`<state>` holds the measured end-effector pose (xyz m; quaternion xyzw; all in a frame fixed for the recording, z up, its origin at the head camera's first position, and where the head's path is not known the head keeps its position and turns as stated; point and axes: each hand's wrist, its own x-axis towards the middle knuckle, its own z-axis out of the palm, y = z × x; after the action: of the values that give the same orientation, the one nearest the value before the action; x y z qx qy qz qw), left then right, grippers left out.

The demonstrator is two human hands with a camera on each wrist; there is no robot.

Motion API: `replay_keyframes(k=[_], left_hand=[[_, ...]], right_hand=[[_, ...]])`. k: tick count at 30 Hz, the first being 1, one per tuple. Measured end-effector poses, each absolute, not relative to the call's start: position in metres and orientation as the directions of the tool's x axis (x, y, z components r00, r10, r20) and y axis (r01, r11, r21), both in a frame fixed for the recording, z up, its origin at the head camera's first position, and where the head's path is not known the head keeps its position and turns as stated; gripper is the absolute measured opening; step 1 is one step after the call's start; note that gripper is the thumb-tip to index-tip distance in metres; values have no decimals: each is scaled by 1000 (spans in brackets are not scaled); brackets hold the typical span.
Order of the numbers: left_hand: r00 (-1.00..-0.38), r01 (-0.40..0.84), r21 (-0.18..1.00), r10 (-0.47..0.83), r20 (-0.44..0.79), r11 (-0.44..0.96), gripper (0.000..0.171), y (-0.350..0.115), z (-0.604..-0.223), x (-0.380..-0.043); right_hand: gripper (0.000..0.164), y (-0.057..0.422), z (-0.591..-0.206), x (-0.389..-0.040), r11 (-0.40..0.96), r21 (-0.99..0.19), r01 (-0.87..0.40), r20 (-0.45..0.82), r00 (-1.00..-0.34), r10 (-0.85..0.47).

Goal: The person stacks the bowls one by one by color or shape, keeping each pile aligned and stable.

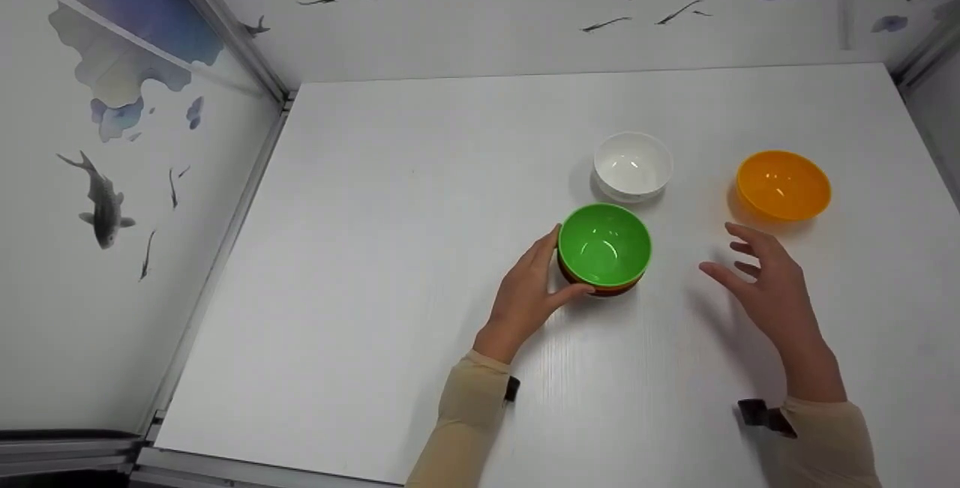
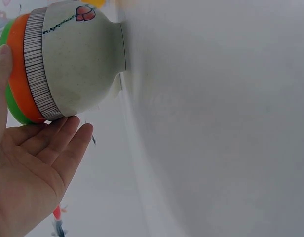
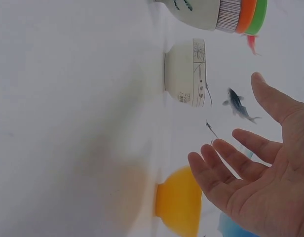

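One dark fish (image 1: 105,203) on the white left wall (image 1: 67,323), at the left of the head frame, with a blue and violet patch (image 1: 142,8) above it in the upper left. Next, a white table (image 1: 360,248), wide across the middle of the frame. At the lower centre, a beige left sleeve (image 1: 465,413) with a small black piece (image 1: 512,389) at the cuff. Above it, right of centre, the left hand (image 1: 525,289), in a grip on the left side of a stack of bowls (image 1: 604,252): fingers along the side, thumb at the near rim, opening as wide as the part between them. Cannot tell how firm a hold. On top of the stack, a green bowl (image 1: 606,241); under it, clear in the left wrist view, an orange bowl (image 2: 21,74), then a pale bowl (image 2: 78,69) with a striped rim band. Just behind, higher in the frame, an upright white bowl (image 1: 633,166). Farther right, toward the lower right, the right hand (image 1: 772,289): thumb well apart from loosely bent fingers, nothing in hold. Above its fingertips, near but apart in the head view, an upright yellow bowl (image 1: 784,185).
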<state>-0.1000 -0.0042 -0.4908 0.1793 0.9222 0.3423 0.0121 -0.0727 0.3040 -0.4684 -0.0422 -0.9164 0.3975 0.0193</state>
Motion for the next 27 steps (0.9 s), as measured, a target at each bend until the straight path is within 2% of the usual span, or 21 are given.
replay_keyframes(k=[13,21,27], left_hand=[[-935,322,635,343,95,702,96,-4,-491,-101],[-933,330,636,345,105,697,96,-4,-490,-100],[-933,328,632,344,102,702,96,-4,-490,-100]], right_hand=[[77,322,-472,-79,670,-733,114,-23,-990,142],[77,334,-467,-86,675,-727,126,25,-978,209],[80,343,-463,-92,667,-724,175,3,-966,257]])
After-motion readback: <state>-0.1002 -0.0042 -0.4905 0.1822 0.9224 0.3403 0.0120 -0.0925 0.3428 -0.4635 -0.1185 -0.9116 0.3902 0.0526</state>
